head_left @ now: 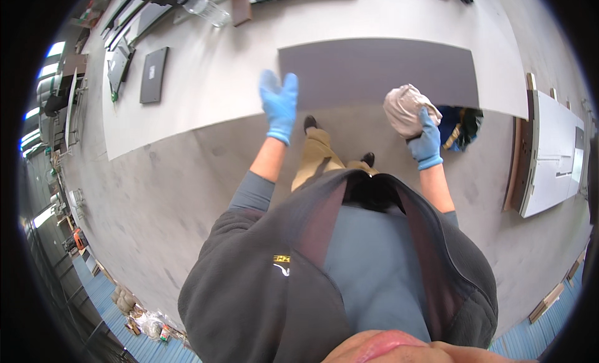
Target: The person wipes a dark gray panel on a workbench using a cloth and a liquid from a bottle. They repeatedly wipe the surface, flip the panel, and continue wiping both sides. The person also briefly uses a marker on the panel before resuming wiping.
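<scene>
A long dark grey panel (374, 69) lies on the white worktable (212, 101), its near edge close to the table's front edge. My left hand (279, 104), in a blue glove, is beside the panel's left end with fingers stretched and thumb apart, holding nothing. In my right hand (427, 138), also gloved in blue, is a bunched pale cloth (409, 110). This cloth is in front of the panel's right part; whether the two touch I cannot tell. Dark blue and yellow fabric (460, 127) shows below the table edge, just right of that hand.
A smaller dark panel (153, 74) lies at the table's left, near a clear plastic bottle (204, 9) and a brown block (241, 6). Several dark strips are stacked at the far left. White panels (554, 154) stand to the right, beyond the table's end.
</scene>
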The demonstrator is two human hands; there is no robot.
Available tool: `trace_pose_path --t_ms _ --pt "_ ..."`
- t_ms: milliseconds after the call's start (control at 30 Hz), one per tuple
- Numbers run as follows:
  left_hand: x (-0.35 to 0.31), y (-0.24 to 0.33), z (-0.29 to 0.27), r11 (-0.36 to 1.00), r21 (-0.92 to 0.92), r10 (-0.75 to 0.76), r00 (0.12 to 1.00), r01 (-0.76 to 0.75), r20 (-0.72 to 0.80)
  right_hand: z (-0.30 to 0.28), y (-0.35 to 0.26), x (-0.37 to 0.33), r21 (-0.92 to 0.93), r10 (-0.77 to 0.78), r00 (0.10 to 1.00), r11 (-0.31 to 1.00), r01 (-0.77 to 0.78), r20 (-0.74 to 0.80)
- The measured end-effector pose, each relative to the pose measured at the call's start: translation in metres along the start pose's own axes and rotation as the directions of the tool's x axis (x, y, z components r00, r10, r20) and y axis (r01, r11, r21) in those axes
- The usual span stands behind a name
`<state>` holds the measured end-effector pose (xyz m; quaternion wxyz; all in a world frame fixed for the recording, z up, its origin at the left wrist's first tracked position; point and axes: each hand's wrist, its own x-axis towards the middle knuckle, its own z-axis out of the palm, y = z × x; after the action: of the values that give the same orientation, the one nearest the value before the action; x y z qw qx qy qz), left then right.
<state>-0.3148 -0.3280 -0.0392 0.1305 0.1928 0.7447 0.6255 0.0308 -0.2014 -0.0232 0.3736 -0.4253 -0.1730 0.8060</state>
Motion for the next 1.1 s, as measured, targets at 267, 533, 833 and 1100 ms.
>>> trace_pose_path --t_ms 267,533,833,1100 --pt "0.359 -0.054 -0.068 0.954 0.27 0.205 0.939 -0.13 -0.275 0.13 0.068 0.045 0.006 -0.04 0.999 0.999 0.039 0.027" --pt "0.452 -0.063 -0.043 0.932 -0.04 0.359 0.933 -0.36 -0.022 0.171 0.091 0.052 0.178 -0.075 0.993 0.98 0.09 -0.091" --pt "0.424 -0.003 -0.059 0.87 -0.281 0.411 0.911 -0.405 -0.041 0.173 0.094 0.054 0.158 -0.133 0.975 0.974 0.162 -0.18" --pt "0.227 0.089 -0.036 0.964 0.173 -0.232 0.327 0.2 0.916 0.176 0.069 0.067 0.152 -0.115 0.993 0.981 0.119 -0.041"
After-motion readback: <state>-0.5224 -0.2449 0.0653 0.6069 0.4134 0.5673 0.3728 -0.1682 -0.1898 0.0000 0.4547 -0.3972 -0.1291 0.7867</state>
